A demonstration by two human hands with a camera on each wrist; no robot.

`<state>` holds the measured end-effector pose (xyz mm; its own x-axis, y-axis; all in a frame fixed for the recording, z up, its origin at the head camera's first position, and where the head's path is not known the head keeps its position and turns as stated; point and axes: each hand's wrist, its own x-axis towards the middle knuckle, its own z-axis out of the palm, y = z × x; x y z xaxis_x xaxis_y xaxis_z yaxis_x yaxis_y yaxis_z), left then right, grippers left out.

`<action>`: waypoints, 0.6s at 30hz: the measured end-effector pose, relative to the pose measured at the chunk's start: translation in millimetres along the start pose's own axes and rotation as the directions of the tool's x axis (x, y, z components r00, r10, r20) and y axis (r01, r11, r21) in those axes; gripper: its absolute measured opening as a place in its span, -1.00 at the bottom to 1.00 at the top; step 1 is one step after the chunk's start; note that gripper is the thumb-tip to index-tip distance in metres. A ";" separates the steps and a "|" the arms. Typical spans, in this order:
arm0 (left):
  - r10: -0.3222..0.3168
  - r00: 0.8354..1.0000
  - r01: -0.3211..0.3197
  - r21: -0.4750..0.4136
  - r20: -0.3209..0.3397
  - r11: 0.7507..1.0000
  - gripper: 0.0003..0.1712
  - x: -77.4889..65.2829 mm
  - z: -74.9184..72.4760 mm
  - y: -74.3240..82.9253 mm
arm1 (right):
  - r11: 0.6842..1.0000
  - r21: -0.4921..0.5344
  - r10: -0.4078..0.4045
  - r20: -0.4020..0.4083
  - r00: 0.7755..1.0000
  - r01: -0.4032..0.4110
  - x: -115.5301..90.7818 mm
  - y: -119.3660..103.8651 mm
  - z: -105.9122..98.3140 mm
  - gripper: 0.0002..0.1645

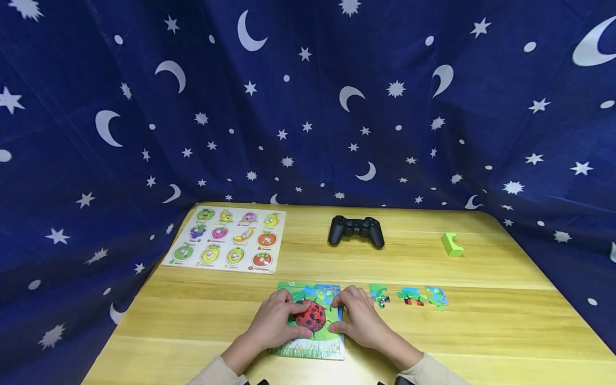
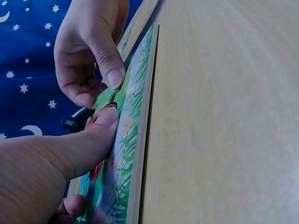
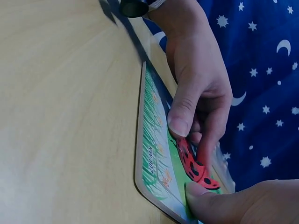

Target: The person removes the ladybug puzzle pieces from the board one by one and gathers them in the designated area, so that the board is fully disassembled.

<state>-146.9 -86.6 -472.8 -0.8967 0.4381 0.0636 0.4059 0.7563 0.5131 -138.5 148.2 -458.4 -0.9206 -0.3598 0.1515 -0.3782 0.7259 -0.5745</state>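
A jigsaw puzzle board (image 1: 308, 351) with a printed grass border lies flat before me, and a red ladybug (image 1: 311, 316) with black spots shows on its pieces. My left hand (image 1: 274, 322) spans the ladybug's left part, thumb below and fingers above, gripping a ladybug puzzle piece. On the right side of the picture, my right hand (image 1: 363, 319) holds a green puzzle piece (image 1: 332, 314) between thumb and forefinger. In the right wrist view the red ladybug pieces (image 3: 194, 165) look slightly raised. The left thumb (image 2: 100, 133) rests on the ladybug's edge in the left wrist view.
Loose puzzle pieces (image 1: 411, 295) lie right of the board, one (image 1: 377, 291) close to my right hand. Farther back are a fruit peg board (image 1: 226, 239), a black game controller (image 1: 356, 230) and a green block (image 1: 451, 244). A starry blue curtain (image 1: 308, 107) hangs behind the table.
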 end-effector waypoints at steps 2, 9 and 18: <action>0.002 1.000 -0.002 -0.004 -0.005 1.000 -0.28 0.0 -0.3 0.1 | 1.000 0.005 -0.012 -0.002 1.000 0.012 -0.7 -1.4 0.0 -0.56; 0.011 1.000 -0.012 -0.031 -0.026 0.999 -0.29 -1.7 -1.0 0.7 | 0.995 0.097 -0.008 0.032 0.999 0.004 -5.3 -3.9 -1.6 -0.52; 0.007 1.000 -0.007 -0.021 -0.024 1.000 -0.29 -2.1 0.0 -0.3 | 0.984 0.179 -0.004 0.058 0.998 -0.007 -6.4 -2.7 0.0 -0.51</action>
<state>-145.2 -87.7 -473.1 -0.8977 0.4318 0.0872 0.4087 0.7425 0.5307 -131.7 148.6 -457.8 -0.9120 -0.3961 0.1067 -0.3488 0.6118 -0.7100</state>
